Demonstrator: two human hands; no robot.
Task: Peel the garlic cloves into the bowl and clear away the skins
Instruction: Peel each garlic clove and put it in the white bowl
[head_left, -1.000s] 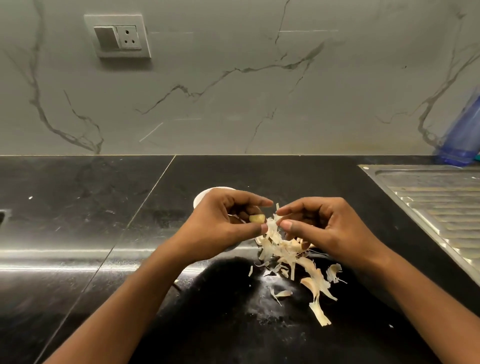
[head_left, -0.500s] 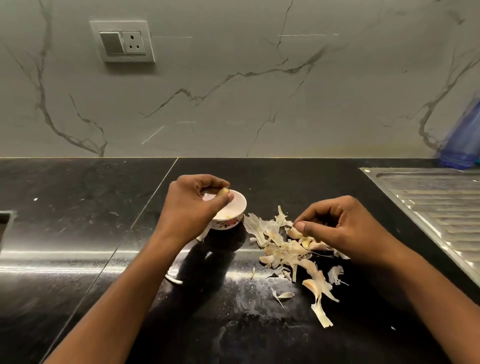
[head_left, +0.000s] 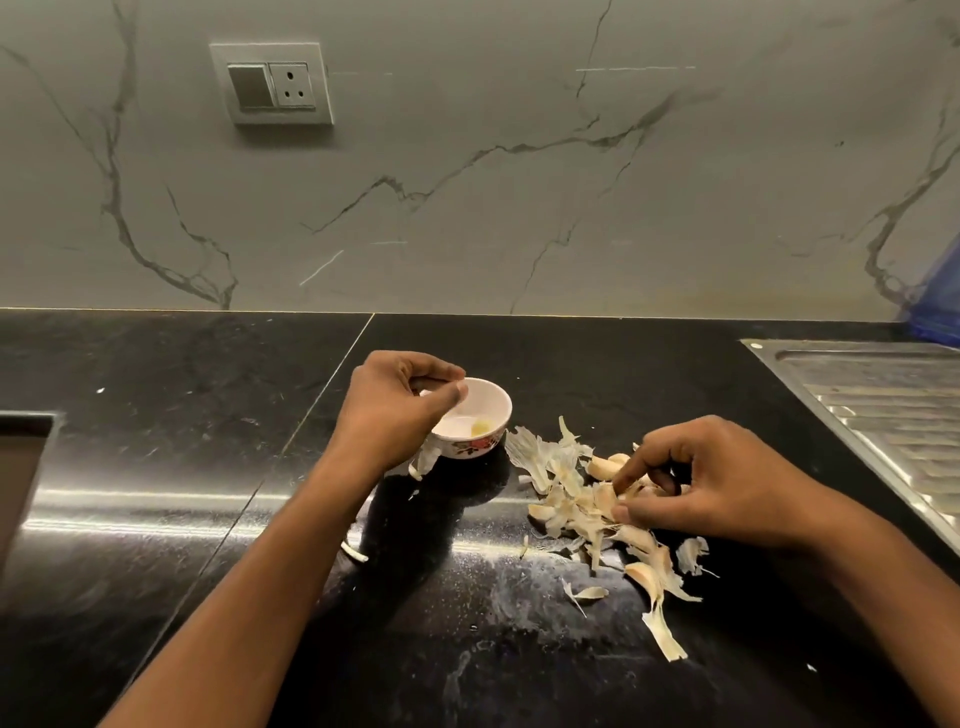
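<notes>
One peeled clove is seen in the bowl, above which the left hand is held loosely curled and empty, while the right hand is curled into the skin pile right of the bowl, a grasp on any clove not being discernible, so clinging skin may be carried in.

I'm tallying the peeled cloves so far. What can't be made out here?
Head view:
Bowl: the left hand covers its left side; one clove shows, more may be hidden.
Right hand: its fingers, buried in the skins, hide whether they pinch anything.
Blue container: cut off by the right edge.
Grey thing at the left edge: cut off, unidentifiable.
</notes>
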